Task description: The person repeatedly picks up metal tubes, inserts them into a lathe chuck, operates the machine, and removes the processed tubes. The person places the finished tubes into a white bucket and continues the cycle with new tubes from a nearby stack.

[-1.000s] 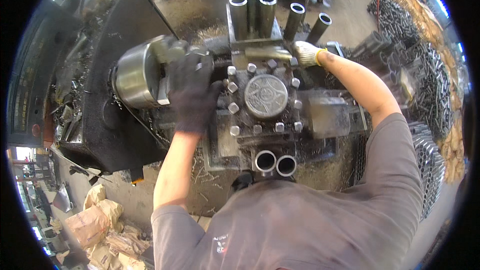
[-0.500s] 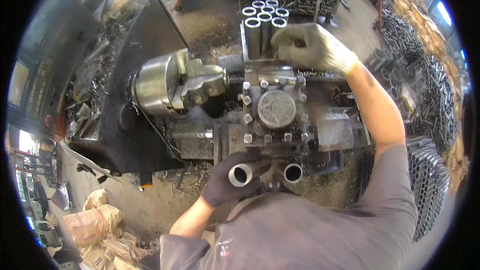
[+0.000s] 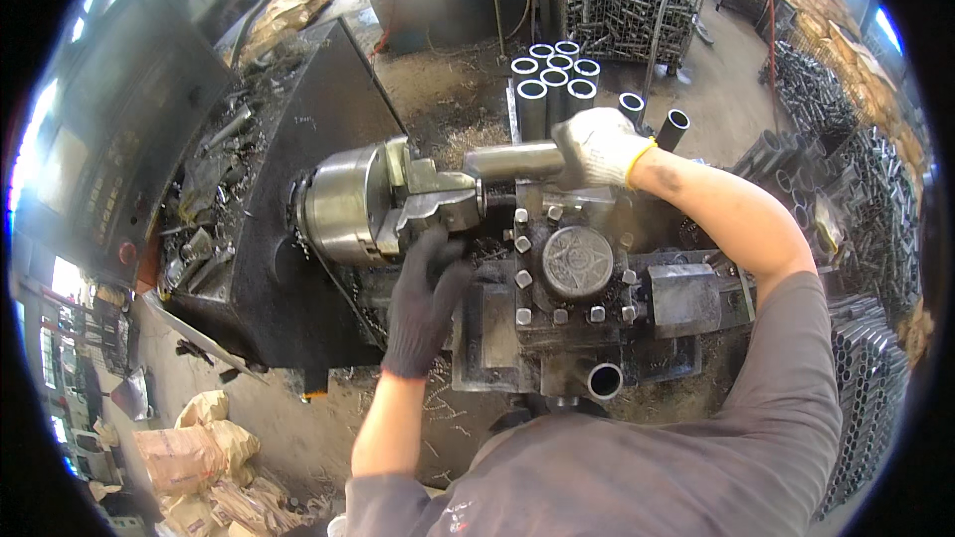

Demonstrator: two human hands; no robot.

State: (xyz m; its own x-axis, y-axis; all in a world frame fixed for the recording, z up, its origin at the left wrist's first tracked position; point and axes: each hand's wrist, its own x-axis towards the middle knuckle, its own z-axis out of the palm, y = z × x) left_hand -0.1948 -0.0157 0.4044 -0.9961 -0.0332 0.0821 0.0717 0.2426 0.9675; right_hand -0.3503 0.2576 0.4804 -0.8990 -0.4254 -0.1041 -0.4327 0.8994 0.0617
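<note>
My right hand (image 3: 600,147), in a white glove, is closed round one end of a metal tube (image 3: 517,160). This tube lies level behind the tool post (image 3: 577,261), and its left end is close to the jaws of the lathe chuck (image 3: 348,201). Just in front of the chuck jaws is my left hand (image 3: 426,308) in a dark glove, fingers apart and nothing visible in them. A cluster of upright tubes (image 3: 532,109) stands beyond my right hand. Another tube's open end (image 3: 604,379) faces up in front of the tool post, near my body.
Two more tubes (image 3: 631,107) stand right of the cluster. A wire cage (image 3: 627,15) of metal parts is behind. Stacked tubes (image 3: 860,378) rise at the right. A chip-strewn dark machine housing (image 3: 298,119) stands left, with brown paper sacks (image 3: 189,452) on the floor below.
My left hand has left the tube it held near my body and moved up to the chuck. My right hand has come left and now holds a level tube. The view has shifted slightly.
</note>
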